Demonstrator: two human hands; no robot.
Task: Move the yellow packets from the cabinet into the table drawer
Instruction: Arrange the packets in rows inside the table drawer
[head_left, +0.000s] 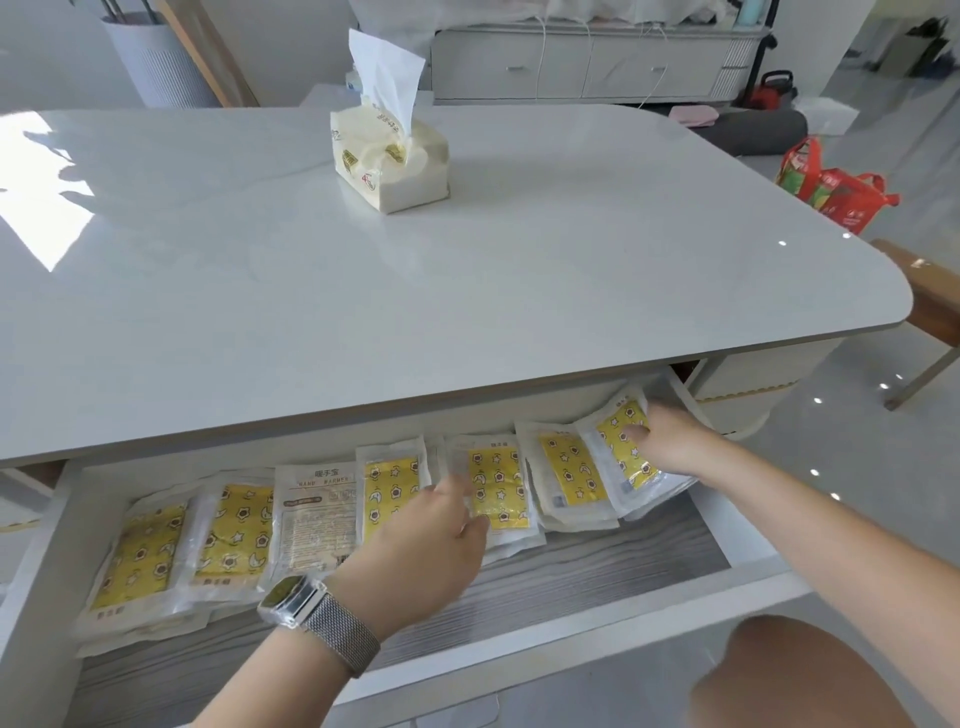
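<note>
A white table drawer (31, 613) with a grey wood-grain liner is seen pulled open beneath the glossy white tabletop (363, 291), filling the lower half of the frame. A row of yellow star-patterned packets in clear plastic wrap (234, 530) is laid along the back of the drawer from lower left to centre right, overlapping one another; one white packet printed "HAND WARMER" (317, 514) is shown back side up among them. The left hand (415, 545), worn with a silver mesh-band wristwatch (317, 613), is held at lower centre with fingers spread and loosely extended, its fingertips laid on a yellow packet in the middle of the row (501, 493); nothing is gripped by it. The right hand (670, 441), at centre right, is pressed flat on the tilted yellow packet at the right end of the row (621, 441), fingers open and splayed, the packet leaning against its neighbour and partly tucked under the table edge. A soft cream tissue pack with a white tissue pulled upward (389, 156) is seen on the tabletop at upper centre. A red printed shopping bag (831, 187) is seen on the floor at upper right, and a white low cabinet with drawers (587, 67) along the top edge.
</note>
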